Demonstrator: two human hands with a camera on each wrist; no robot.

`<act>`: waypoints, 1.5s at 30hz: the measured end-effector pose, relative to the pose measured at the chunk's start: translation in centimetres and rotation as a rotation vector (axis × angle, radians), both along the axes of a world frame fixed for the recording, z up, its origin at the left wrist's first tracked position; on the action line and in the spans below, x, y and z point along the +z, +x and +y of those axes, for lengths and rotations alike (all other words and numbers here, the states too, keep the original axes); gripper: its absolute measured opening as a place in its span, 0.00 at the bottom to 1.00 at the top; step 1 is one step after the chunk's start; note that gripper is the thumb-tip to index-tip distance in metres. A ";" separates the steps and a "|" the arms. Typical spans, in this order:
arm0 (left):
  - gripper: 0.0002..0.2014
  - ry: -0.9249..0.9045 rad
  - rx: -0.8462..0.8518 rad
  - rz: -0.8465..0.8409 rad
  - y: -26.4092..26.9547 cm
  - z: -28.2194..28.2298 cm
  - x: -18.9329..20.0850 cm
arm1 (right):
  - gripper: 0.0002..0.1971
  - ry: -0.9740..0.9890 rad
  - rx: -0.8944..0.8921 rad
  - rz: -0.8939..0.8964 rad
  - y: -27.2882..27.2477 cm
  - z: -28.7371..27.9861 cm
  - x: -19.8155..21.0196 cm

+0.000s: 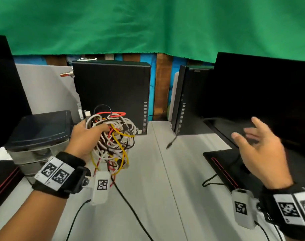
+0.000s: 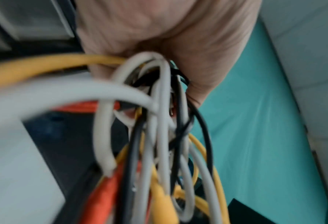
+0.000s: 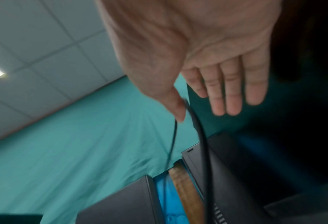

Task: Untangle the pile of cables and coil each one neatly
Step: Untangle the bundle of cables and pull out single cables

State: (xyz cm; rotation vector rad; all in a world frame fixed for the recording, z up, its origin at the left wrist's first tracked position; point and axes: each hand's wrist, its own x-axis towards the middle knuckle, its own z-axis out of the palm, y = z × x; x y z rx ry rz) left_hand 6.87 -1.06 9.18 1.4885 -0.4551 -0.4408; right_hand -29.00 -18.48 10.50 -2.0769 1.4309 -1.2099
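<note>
My left hand grips a tangled bundle of cables made of white, yellow, red and black strands, and holds it lifted over the white table. The left wrist view shows the left hand with its fingers curled round the cable bundle, whose loops hang below. One black cable trails from the bundle down across the table. My right hand hovers at the right with its fingers spread and holds nothing. In the right wrist view the right hand has straight fingers, and thin black cables run past the thumb.
A black desktop PC stands behind the bundle and a second PC to its right. A dark monitor and its base fill the right side. A loose black plug end sits mid-table. A lidded plastic container stands at the left.
</note>
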 end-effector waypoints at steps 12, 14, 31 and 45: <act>0.16 -0.353 -0.122 0.389 -6.0 -2.2 -0.3 | 0.18 0.330 0.725 0.258 8.5 10.4 -5.9; 0.19 -0.390 -0.062 0.399 -5.8 -2.1 -0.4 | 0.13 0.459 0.767 0.182 8.7 10.5 -6.2; 0.20 -0.455 -0.401 0.405 -11.5 -1.5 -0.7 | 0.13 0.570 0.571 -0.341 8.6 9.9 -4.9; 0.24 -0.658 -0.545 0.630 -8.5 -1.2 0.4 | 0.07 0.748 0.854 -0.149 7.4 8.7 -4.0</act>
